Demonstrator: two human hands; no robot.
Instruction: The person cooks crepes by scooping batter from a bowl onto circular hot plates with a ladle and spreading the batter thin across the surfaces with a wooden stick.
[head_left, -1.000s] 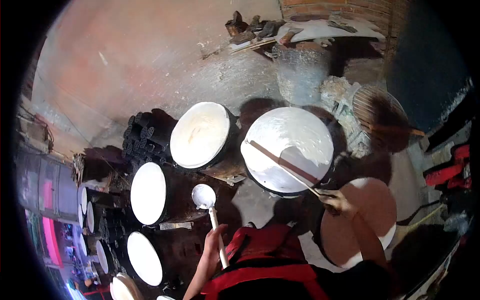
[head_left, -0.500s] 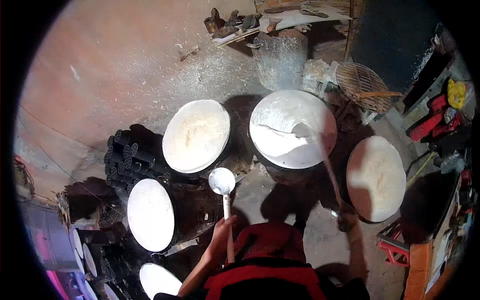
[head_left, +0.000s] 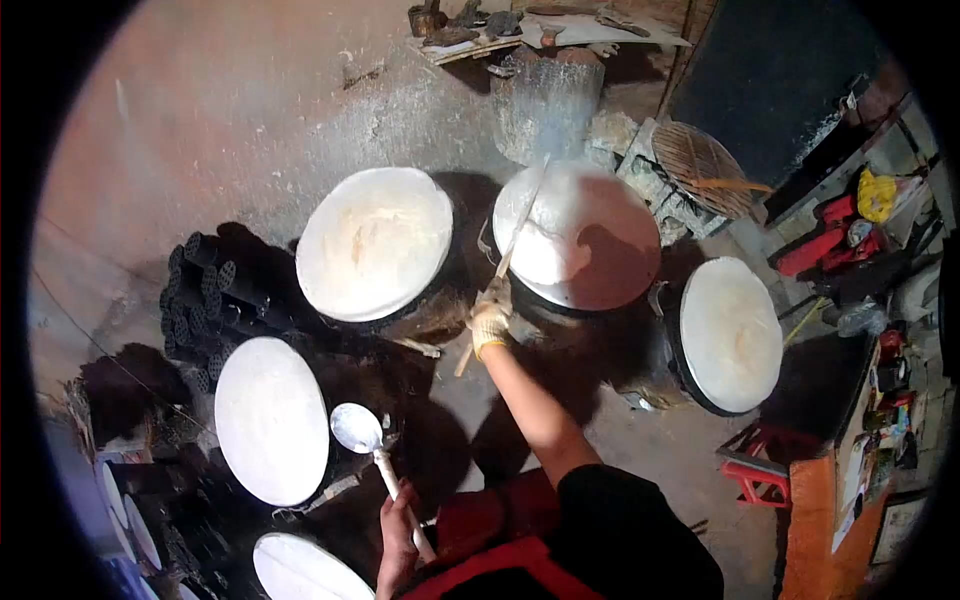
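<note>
My left hand [head_left: 397,535] is closed around the pale handle of a ladle [head_left: 356,428], whose round, white-coated bowl points up and left, close to the white pan on the left [head_left: 272,420]. Stretched far forward, my right hand [head_left: 490,318] wears a pale work glove and grips a long, thin wooden stick [head_left: 518,235]. The stick slants across the left side of the large round pan [head_left: 585,255], its far end reaching the pan's back rim. White covers the pan's surface, and my arm's shadow falls on its right half.
Other round pans with white surfaces stand at upper left [head_left: 375,245], right [head_left: 732,335] and lower left [head_left: 308,568]. Black cylindrical briquettes [head_left: 200,300] are stacked on the left. A metal drum [head_left: 547,105], a round wire rack [head_left: 702,168] and a red stool [head_left: 755,480] surround the area.
My right hand has swung from the far right to the left of the large pan, bringing the stick along. The white patch in that pan now looks spread out. The ladle has moved down and left.
</note>
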